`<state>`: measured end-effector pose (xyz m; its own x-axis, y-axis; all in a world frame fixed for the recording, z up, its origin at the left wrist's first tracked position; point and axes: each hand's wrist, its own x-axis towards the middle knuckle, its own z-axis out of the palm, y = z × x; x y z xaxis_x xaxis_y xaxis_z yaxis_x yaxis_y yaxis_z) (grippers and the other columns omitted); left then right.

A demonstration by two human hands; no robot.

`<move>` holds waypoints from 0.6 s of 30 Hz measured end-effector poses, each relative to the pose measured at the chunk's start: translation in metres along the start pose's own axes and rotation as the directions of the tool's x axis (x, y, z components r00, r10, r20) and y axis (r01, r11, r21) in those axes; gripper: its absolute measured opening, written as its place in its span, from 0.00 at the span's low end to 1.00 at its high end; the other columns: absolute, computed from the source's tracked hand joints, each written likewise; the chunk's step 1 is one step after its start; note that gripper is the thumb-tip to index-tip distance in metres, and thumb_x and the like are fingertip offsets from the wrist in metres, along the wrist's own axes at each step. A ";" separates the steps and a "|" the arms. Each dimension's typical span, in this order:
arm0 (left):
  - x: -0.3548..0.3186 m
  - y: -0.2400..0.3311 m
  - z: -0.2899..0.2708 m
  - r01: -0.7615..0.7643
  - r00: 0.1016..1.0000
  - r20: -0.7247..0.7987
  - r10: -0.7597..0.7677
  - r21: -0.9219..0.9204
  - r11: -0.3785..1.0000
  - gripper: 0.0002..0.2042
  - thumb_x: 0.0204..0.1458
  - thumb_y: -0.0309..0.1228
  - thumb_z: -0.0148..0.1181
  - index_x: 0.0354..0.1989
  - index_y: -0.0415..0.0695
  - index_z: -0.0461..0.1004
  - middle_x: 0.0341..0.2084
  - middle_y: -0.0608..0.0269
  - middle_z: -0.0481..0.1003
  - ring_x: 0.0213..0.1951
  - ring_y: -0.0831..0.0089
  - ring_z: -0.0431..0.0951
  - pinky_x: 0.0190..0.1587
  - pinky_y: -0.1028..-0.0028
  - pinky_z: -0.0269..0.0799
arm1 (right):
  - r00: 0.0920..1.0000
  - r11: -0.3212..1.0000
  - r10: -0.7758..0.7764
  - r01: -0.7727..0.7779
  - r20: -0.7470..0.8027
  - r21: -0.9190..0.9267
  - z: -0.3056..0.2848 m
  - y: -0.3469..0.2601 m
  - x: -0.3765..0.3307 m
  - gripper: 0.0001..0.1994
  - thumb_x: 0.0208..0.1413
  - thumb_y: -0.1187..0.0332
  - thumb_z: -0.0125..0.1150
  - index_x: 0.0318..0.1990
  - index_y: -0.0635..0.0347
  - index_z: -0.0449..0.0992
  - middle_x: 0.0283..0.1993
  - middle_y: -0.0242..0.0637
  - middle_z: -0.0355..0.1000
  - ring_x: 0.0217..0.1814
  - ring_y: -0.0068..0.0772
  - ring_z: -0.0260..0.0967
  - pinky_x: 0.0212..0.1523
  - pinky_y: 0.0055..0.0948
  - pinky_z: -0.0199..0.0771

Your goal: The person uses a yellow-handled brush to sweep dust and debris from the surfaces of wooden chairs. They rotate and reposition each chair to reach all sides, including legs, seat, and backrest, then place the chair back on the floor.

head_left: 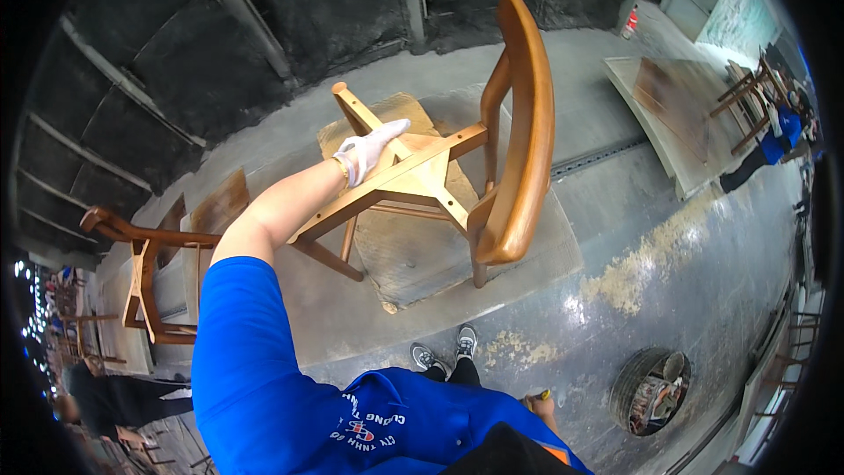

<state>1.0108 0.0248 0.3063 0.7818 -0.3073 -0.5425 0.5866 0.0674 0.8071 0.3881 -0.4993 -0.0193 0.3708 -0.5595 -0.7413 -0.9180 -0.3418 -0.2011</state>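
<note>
A wooden chair frame [413, 178] without a seat panel stands before me on a cardboard sheet [413, 255]. Its curved backrest [525, 141] is glossy brown, while the crossed seat rails are pale bare wood. My left hand [373, 151], in a white glove, lies on the pale rails with its fingers stretched out toward the middle of the cross. Low beside my body is my right hand [544, 407], mostly hidden by my shirt. Its fingers are curled round something small and yellowish that I cannot make out.
Another brown chair frame [154, 277] stands at the left. A round bin [649, 391] with scraps sits at lower right. A flat board [673, 114] lies far right, near a person in blue [782, 136] beside chairs. A person in black [132, 400] is at lower left. Dark panels [343, 9] line the back.
</note>
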 end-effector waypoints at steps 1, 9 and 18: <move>0.002 -0.001 -0.002 0.050 0.998 0.035 -0.046 -0.096 0.994 0.29 0.59 0.54 0.65 0.58 0.43 0.78 0.52 0.53 0.81 0.47 0.62 0.84 0.50 0.64 0.81 | 0.999 1.000 0.030 -0.030 -0.012 0.010 0.006 0.016 -0.013 0.26 0.45 0.52 0.82 0.40 0.69 0.84 0.43 0.53 0.84 0.49 0.50 0.83 0.50 0.43 0.80; -0.031 -0.006 0.004 0.066 0.997 -0.015 -0.070 -0.205 0.977 0.30 0.60 0.53 0.62 0.58 0.37 0.75 0.47 0.46 0.82 0.46 0.55 0.86 0.53 0.58 0.82 | 0.996 0.992 0.085 -0.087 0.022 0.092 0.025 0.041 -0.061 0.26 0.45 0.57 0.83 0.43 0.72 0.83 0.45 0.51 0.84 0.48 0.48 0.83 0.49 0.41 0.80; -0.118 -0.047 0.051 -0.110 0.969 -0.249 -0.011 -0.469 0.876 0.30 0.59 0.48 0.63 0.61 0.36 0.72 0.52 0.46 0.80 0.49 0.53 0.83 0.55 0.56 0.81 | 0.986 0.982 -0.102 0.121 -0.132 0.145 -0.028 -0.025 -0.056 0.12 0.55 0.61 0.74 0.39 0.61 0.86 0.39 0.47 0.84 0.44 0.43 0.84 0.45 0.41 0.80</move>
<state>0.8800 0.0092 0.3441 0.8033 -0.0624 -0.5923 0.5270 0.5377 0.6581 0.3942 -0.4804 0.0452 0.4780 -0.6166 -0.6255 -0.8769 -0.2941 -0.3802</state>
